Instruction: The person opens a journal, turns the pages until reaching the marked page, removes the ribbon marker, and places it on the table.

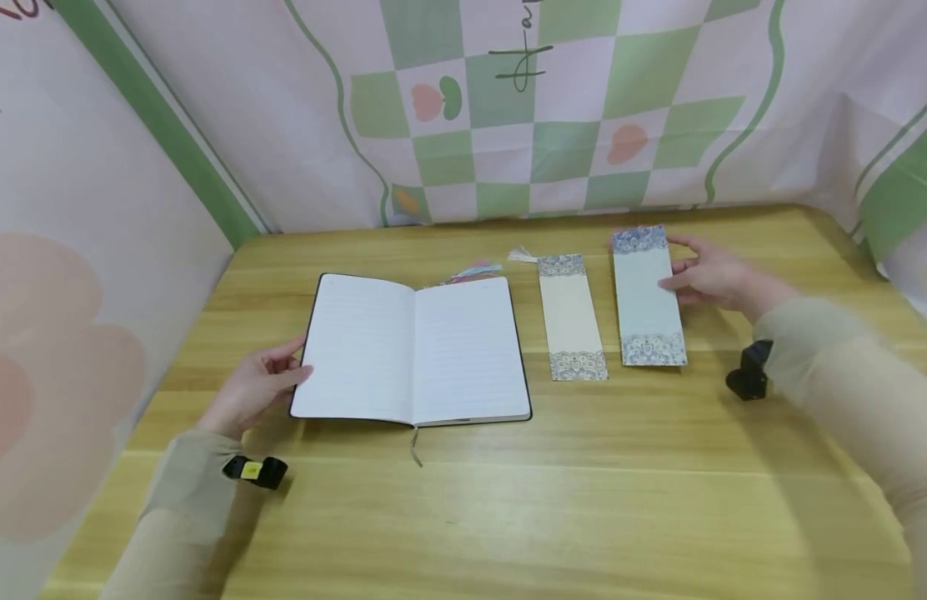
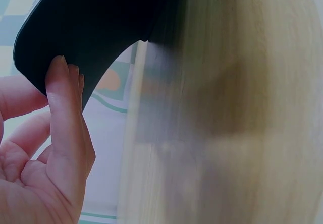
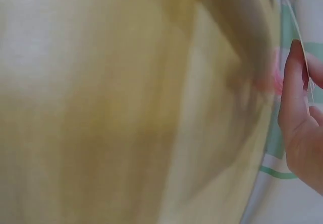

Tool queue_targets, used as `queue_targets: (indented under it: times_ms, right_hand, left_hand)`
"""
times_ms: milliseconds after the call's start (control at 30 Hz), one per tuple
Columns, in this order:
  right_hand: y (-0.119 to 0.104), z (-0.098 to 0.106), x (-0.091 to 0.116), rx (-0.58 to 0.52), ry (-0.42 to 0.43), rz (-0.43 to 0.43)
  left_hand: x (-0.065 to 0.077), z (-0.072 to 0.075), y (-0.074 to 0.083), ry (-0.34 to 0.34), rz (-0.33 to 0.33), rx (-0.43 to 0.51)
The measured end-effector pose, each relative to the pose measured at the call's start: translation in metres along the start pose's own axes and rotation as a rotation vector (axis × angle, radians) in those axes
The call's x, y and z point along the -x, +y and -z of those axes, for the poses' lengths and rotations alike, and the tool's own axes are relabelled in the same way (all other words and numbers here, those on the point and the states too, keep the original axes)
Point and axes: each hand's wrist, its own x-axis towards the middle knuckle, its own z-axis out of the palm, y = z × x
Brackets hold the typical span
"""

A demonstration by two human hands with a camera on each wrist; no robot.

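A notebook (image 1: 358,350) lies open at lined pages, a thin ribbon marker (image 1: 416,450) trailing from its near edge. My left hand (image 1: 257,385) pinches the left cover near its lower corner, thumb over the page; the left wrist view shows fingertips on the dark cover (image 2: 91,27) from beneath. With my right hand (image 1: 709,275) I pinch a pale blue bookmark (image 1: 645,292) with lace-patterned ends by its right edge. Side-on in the right wrist view, it is a thin strip, with a pink tassel (image 3: 278,77) close by. A cream bookmark (image 1: 572,315) with a white tassel lies between notebook and held bookmark.
Blue and pink tassels (image 1: 474,273) stick out behind the notebook's far edge. The wooden table (image 1: 463,517) ends at a patterned cloth (image 1: 501,150) along the back, and similar cloth hangs on both sides.
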Motion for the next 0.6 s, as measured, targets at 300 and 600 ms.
queue_targets:
  times_ms: [300, 600]
  right_hand:
    - [0.004, -0.017, -0.001, 0.006, -0.032, -0.034]
    - [0.002, -0.027, -0.004, 0.179, 0.038, -0.072]
  left_hand:
    - [0.0, 0.0, 0.0, 0.005, 0.012, 0.003]
    - [0.001, 0.0, 0.0, 0.005, 0.002, 0.002]
